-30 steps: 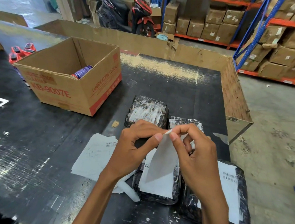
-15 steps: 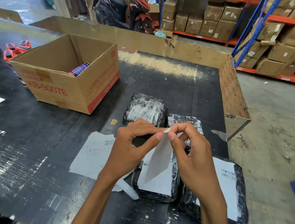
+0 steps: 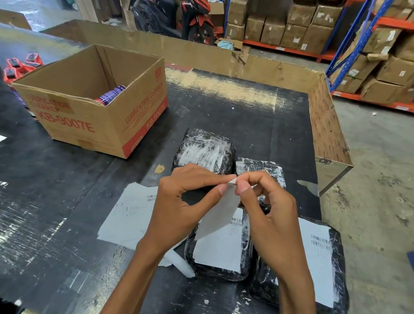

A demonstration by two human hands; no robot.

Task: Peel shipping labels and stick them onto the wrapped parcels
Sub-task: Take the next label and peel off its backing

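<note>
A white shipping label (image 3: 218,214) hangs from my fingertips above the black table (image 3: 48,206). My left hand (image 3: 182,202) and my right hand (image 3: 268,211) both pinch its top corner. Below it lies a black wrapped parcel (image 3: 220,252) with a white label on top. A larger labelled parcel (image 3: 320,272) lies to its right. Two wrapped parcels without labels sit behind my hands, one at the left (image 3: 205,151) and one at the right (image 3: 262,170). Loose label sheets (image 3: 129,212) lie left of my left wrist.
An open cardboard box (image 3: 91,103) holding a purple can stands at the left. Cardboard walls (image 3: 327,124) edge the table's far and right sides. Red tape dispensers (image 3: 17,65) sit far left. Shelves of boxes and two motorbikes stand behind.
My hands stay pinched on the label's top corner and the label hangs much the same. The view has shifted slightly.
</note>
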